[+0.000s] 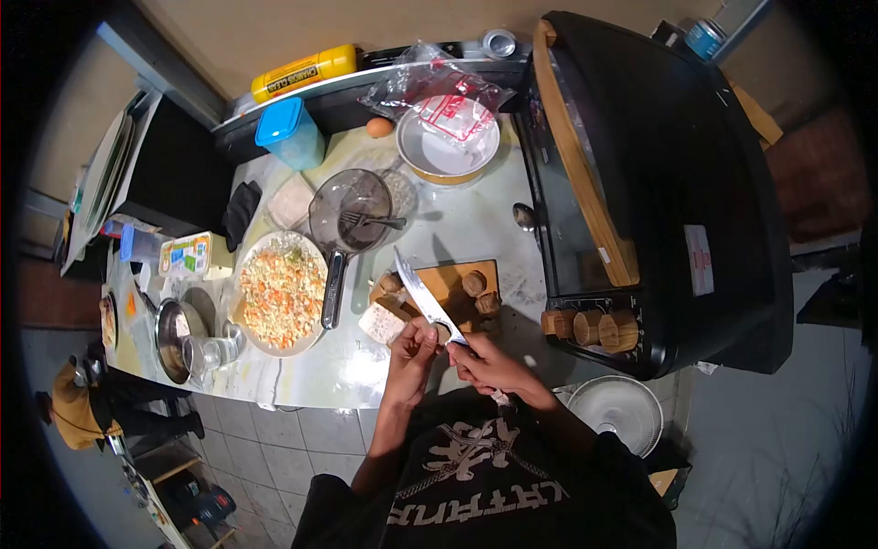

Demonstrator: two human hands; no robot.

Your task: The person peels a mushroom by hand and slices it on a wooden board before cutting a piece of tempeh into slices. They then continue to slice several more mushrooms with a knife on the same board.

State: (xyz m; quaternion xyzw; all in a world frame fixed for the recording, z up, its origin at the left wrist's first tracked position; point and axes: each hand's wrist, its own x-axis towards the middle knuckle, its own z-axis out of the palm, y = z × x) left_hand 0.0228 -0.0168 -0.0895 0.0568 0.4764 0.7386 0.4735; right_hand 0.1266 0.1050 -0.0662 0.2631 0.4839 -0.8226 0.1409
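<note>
Nearest, at the counter's front edge, a long silver-bladed kitchen knife (425, 297) is gripped by its handle in the right hand (489, 364), fingers curled shut around it, the blade angled up and away over the board. Just beside it, a small round brown piece of food (441, 331) is pinched between the closed fingertips of the left hand (412, 352), touching the blade's base. Behind the hands, a small wooden cutting board (448, 279) is seen on the pale marble counter (476, 220), with more brown rounds (474, 283) laid on it. To the left, a wide plate of chopped orange-and-white vegetables (281, 291) is set; farther back, a glass bowl holding a fork (352, 212).
</note>
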